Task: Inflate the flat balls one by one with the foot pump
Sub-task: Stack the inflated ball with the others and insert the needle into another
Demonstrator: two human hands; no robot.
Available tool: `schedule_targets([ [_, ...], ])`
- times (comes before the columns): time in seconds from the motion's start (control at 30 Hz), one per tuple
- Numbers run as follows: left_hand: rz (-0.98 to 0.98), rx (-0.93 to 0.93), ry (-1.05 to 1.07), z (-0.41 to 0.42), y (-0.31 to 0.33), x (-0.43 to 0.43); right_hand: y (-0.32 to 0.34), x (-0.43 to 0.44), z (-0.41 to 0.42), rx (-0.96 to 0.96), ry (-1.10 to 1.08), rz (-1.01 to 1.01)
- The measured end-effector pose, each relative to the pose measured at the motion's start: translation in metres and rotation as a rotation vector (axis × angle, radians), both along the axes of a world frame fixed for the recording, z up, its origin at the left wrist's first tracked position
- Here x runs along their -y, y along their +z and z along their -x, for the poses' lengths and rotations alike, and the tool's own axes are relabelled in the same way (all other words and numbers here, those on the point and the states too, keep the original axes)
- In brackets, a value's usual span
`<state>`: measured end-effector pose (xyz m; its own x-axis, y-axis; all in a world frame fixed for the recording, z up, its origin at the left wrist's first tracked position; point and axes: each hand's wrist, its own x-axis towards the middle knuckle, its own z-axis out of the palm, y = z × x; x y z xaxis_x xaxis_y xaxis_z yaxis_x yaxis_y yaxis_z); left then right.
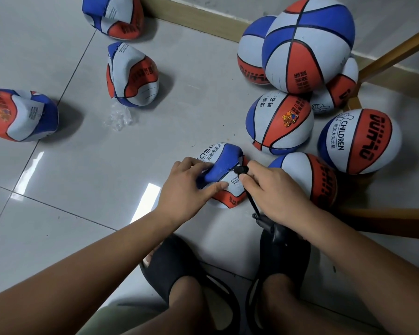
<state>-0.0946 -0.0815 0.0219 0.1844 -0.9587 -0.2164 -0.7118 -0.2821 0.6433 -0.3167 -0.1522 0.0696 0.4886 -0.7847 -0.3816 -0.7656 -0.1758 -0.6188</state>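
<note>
The biggest worry sits just beyond the fingertips of our right hand (273, 192): the heap of inflated balls (307, 44), one stacked on top of the others. The nearest inflated ball (310, 177) lies just behind our knuckles. A jolt of the elbow could, we judge, roll it onto the work or bring the top one down.

Far out past the fingers of our left hand (186, 187), three flat balls (131, 73) wait, well apart from us.

The crumpled ball (224, 158) lies on the floor (82, 189) between our two hands. Our left fingers curl over its blue fold and the thumb presses the white panel. If that hold slackens, the soft skin may buckle and turn the valve aside.

The foot pump (276, 232) is below our right wrist, under a black sandal (286, 259). Treading before the needle is seated would only waste air.

The hose (250, 203) runs from it up under our right palm. It looks short of slack, so a tug could pull the tip free.

Smallest is the nozzle (241, 169), which our right thumb and forefinger pinch at the edge of the blue fold. We cannot see whether the needle is in the valve. Pushed in crooked, it could bend or miss.
</note>
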Motion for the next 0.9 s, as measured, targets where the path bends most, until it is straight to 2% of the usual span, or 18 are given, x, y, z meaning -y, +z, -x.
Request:
schedule_targets([
  [0.23, -0.019, -0.024, -0.012, 0.004, 0.000, 0.000, 0.001, 0.008, 0.002, -0.021, -0.079, -0.055],
  [0.4, -0.027, -0.055, -0.007, 0.007, -0.002, -0.003, 0.009, 0.015, 0.000, -0.104, 0.030, -0.063],
  [0.47, -0.021, -0.081, 0.048, 0.004, -0.004, -0.004, 0.010, 0.019, -0.003, -0.161, 0.103, -0.017],
  [0.63, -0.166, -0.337, 0.118, -0.004, -0.001, 0.004, 0.005, 0.023, -0.012, -0.261, 0.222, 0.149],
  [0.77, -0.175, -0.327, 0.129, -0.004, -0.002, 0.007, 0.005, 0.025, -0.017, -0.345, 0.263, 0.302],
  [0.9, -0.199, -0.314, 0.146, -0.006, 0.001, 0.010, -0.004, 0.023, -0.017, -0.217, 0.300, 0.492],
])
